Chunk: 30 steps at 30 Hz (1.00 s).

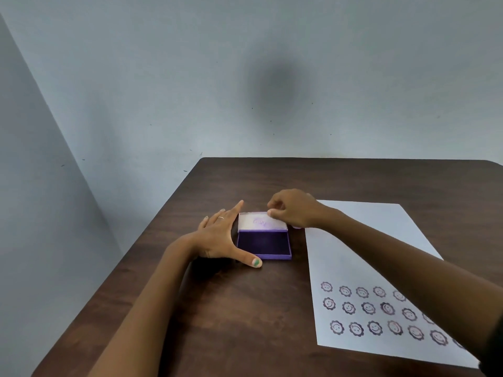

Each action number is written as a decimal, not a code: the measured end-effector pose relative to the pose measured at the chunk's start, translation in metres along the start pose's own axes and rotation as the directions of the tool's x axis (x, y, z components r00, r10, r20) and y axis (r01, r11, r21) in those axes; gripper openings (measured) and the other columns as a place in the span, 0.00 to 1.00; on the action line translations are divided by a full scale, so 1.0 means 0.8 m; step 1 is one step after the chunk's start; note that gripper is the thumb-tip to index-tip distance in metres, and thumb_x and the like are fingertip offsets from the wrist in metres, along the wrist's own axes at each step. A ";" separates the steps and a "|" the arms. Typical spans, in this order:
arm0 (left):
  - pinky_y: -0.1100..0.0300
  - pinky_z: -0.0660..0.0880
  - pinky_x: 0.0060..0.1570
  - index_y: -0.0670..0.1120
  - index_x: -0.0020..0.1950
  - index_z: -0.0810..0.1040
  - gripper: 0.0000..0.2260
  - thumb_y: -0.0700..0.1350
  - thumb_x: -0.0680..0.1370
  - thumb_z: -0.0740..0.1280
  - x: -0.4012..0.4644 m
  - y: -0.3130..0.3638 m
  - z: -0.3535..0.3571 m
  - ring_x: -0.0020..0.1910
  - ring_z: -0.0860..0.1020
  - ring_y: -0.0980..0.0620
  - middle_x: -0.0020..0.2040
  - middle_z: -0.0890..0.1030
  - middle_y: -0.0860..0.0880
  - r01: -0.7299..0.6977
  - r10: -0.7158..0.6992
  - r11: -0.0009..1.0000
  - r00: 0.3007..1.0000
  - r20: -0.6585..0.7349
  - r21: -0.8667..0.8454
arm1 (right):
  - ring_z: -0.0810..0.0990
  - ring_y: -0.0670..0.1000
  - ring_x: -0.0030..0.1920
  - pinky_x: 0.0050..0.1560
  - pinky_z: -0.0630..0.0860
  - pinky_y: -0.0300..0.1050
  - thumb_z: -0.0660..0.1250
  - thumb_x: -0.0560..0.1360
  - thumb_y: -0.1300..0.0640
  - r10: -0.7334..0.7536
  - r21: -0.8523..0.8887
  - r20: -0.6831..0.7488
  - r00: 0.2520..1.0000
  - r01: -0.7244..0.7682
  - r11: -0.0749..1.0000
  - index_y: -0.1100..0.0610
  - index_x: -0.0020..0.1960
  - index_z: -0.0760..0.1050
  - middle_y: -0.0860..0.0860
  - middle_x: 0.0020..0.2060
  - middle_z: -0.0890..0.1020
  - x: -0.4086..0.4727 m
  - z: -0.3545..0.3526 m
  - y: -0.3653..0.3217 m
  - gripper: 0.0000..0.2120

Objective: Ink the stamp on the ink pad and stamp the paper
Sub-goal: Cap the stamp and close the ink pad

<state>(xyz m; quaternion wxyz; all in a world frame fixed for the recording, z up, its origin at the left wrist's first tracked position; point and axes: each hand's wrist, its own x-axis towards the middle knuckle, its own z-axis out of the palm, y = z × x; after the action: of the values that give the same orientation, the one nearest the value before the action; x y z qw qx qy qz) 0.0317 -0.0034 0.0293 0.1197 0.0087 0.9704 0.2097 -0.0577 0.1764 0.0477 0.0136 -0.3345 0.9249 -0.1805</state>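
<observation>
A purple ink pad point(263, 243) lies open on the dark wooden table point(245, 308), its dark pad facing up and its pale lid point(258, 222) folded back behind it. My left hand point(223, 238) rests flat against the box's left side, fingers spread, thumb along the front edge. My right hand point(292, 209) pinches the lid's far right edge with thumb and fingertips. A white paper point(362, 257) lies to the right, with three rows of purple smiley flower stamp marks point(367, 308) near its front. A small pale object peeks out under my right hand; I cannot tell whether it is the stamp.
The table's far edge meets a grey wall point(245, 77). Its left edge runs diagonally toward me, with a drop beyond. My right forearm crosses over the paper.
</observation>
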 end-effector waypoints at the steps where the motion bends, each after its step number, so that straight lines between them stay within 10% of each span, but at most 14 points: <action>1: 0.45 0.41 0.74 0.57 0.75 0.36 0.56 0.66 0.62 0.73 0.001 0.000 0.001 0.77 0.43 0.46 0.79 0.46 0.47 0.001 -0.001 1.000 1.000 -0.005 0.001 | 0.77 0.52 0.52 0.56 0.74 0.52 0.62 0.76 0.53 0.007 0.005 0.009 1.000 -0.007 1.000 0.60 0.55 0.78 0.55 0.54 0.81 0.005 0.002 -0.004 0.13; 16: 0.43 0.40 0.73 0.59 0.73 0.33 0.58 0.71 0.59 0.70 0.007 -0.007 0.007 0.77 0.43 0.46 0.78 0.46 0.47 -0.012 0.012 1.000 1.000 -0.025 -0.003 | 0.72 0.51 0.37 0.32 0.65 0.39 0.63 0.76 0.58 0.084 0.162 0.116 0.990 -0.102 0.982 0.63 0.39 0.74 0.61 0.40 0.77 0.019 -0.020 -0.016 0.10; 23: 0.44 0.40 0.73 0.60 0.70 0.25 0.64 0.70 0.56 0.73 0.004 -0.005 0.007 0.77 0.47 0.47 0.78 0.49 0.49 -0.041 0.033 0.995 0.996 -0.083 -0.094 | 0.74 0.56 0.58 0.60 0.70 0.64 0.66 0.74 0.53 0.030 0.076 0.004 1.000 -0.030 0.997 0.57 0.46 0.77 0.54 0.50 0.81 0.000 -0.038 -0.022 0.08; 30: 0.43 0.45 0.73 0.60 0.67 0.22 0.65 0.66 0.57 0.76 0.001 -0.003 0.003 0.76 0.50 0.42 0.78 0.50 0.48 -0.052 0.040 0.990 0.995 -0.092 -0.130 | 0.72 0.51 0.55 0.58 0.66 0.55 0.67 0.73 0.49 -0.039 0.068 -0.140 0.989 0.049 0.997 0.51 0.44 0.78 0.49 0.47 0.82 -0.039 -0.040 -0.034 0.06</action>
<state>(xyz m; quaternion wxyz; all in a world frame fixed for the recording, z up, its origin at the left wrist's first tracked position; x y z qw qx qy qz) 0.0317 -0.0045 0.0262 0.0717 0.0140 0.9583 0.2763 -0.0213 0.1869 0.0844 -0.0430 -0.3407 0.9090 -0.2362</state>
